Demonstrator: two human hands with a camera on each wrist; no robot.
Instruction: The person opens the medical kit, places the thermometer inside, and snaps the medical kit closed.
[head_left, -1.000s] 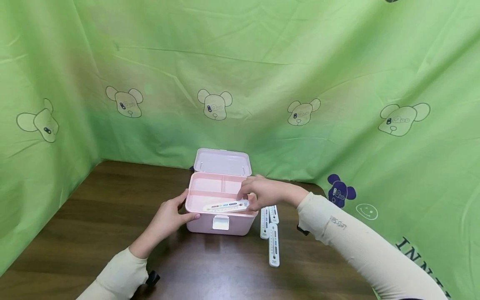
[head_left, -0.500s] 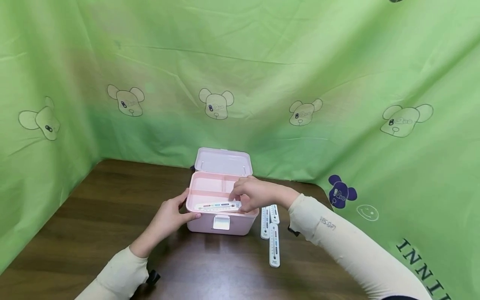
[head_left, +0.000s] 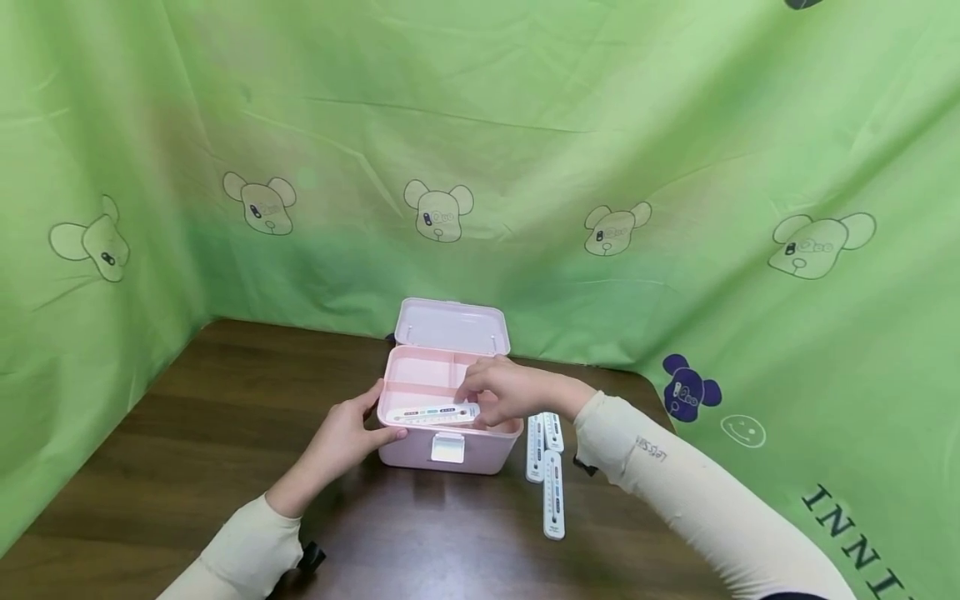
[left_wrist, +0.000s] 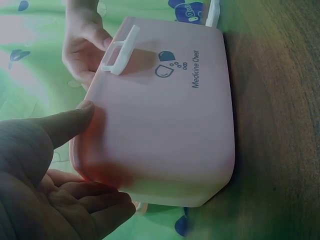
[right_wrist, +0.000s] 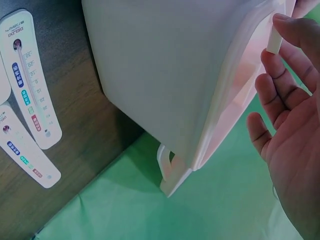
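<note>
A pink medicine chest (head_left: 480,457) stands on the table with its lid (head_left: 452,327) tipped back. My left hand (head_left: 341,437) grips its left front corner; in the left wrist view the thumb lies on the front face and the fingers against the side. Inside the chest's rim, my right hand (head_left: 510,392) pinches one end of a white thermometer (head_left: 431,414), which lies crosswise over the front compartment. Only that end of the thermometer (right_wrist: 274,41) shows in the right wrist view, between thumb and index finger. The compartment's floor is mostly hidden.
Several more white thermometers (head_left: 553,496) lie on the brown table (head_left: 420,533) right of the chest, some touching. A white latch (head_left: 447,448) hangs on the chest's front. Green cloth (head_left: 525,125) with bear heads surrounds the table at the back and sides.
My right hand has moved left and slightly down into the chest with the thermometer, mostly in the first half second. The left hand has kept its place on the corner.
</note>
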